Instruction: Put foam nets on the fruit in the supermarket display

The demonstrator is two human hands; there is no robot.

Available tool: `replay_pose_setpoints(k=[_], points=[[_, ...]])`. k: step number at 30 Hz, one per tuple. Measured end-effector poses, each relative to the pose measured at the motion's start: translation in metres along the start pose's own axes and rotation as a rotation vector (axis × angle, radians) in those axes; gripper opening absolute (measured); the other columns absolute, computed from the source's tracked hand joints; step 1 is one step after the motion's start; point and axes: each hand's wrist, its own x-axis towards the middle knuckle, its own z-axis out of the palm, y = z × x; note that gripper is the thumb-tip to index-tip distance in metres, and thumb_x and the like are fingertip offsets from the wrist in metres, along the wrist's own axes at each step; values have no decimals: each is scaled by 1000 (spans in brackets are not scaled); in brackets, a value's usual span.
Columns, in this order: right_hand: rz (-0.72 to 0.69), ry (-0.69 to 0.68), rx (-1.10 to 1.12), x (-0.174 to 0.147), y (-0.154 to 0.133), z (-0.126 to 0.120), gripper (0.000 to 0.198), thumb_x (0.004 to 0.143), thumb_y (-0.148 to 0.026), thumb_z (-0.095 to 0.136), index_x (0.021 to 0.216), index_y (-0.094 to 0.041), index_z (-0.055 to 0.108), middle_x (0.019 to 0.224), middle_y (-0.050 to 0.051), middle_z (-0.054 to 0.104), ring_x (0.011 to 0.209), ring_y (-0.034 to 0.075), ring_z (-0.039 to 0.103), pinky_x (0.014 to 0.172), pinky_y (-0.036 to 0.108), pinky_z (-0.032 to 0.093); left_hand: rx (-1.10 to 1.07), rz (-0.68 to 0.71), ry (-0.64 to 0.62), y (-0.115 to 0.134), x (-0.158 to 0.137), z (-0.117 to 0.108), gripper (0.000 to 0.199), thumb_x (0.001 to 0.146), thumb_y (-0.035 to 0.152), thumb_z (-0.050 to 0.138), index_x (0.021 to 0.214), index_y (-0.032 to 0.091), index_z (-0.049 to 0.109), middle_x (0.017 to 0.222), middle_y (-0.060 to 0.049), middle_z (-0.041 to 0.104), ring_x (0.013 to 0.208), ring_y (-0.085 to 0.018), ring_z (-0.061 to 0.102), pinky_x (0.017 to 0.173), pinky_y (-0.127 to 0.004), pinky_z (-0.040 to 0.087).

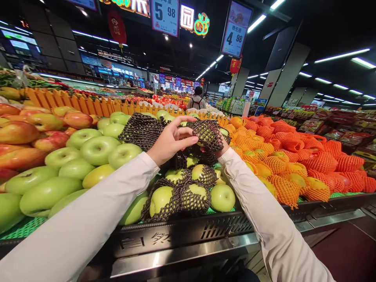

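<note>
In the middle of the head view a green apple in a black foam net (pixel 208 135) is held up over the display. My right hand (pixel 225 145) grips it from the right and below, most of its fingers hidden behind the net. My left hand (pixel 173 139) is at the apple's left side, thumb and fingers curved but apart; whether the tips touch the net is unclear. Behind my left hand lies a stack of flat black foam nets (pixel 141 130). Below my hands sit several netted green apples (pixel 195 196) and a bare green apple (pixel 222 197).
Bare green apples (pixel 100 149) and red-yellow apples (pixel 19 131) fill the left. Oranges in orange nets (pixel 283 188) and fruit in red nets (pixel 321 161) lie right. A black crate edge (pixel 188 231) runs in front, an orange fence (pixel 73 102) behind. A person (pixel 197 100) stands farther back.
</note>
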Motion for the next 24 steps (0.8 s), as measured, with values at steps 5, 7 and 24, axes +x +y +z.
replay_pose_setpoints(k=[5,7,24], points=[[99,-84,43,-9,-1,4,43,81,-62,60,100,-24,62,75,1,66,57,17,59,40,26,44,78,-8,106,-4,3,0,34,71,34,72,99,21,58,77,1,55,64,-12,53,47,-21,37],[117,-96,38,-14,-6,8,48,82,-66,57,97,-21,64,70,2,64,53,16,57,39,26,43,97,-27,189,-6,6,-2,22,73,29,66,91,20,57,79,0,57,63,-12,56,46,-21,36],[145,-421,25,-37,-29,12,59,72,-77,66,94,-22,62,69,1,66,48,14,59,43,25,49,307,-27,101,-22,4,1,58,92,59,50,131,15,58,122,-11,67,100,-23,64,69,-28,52]])
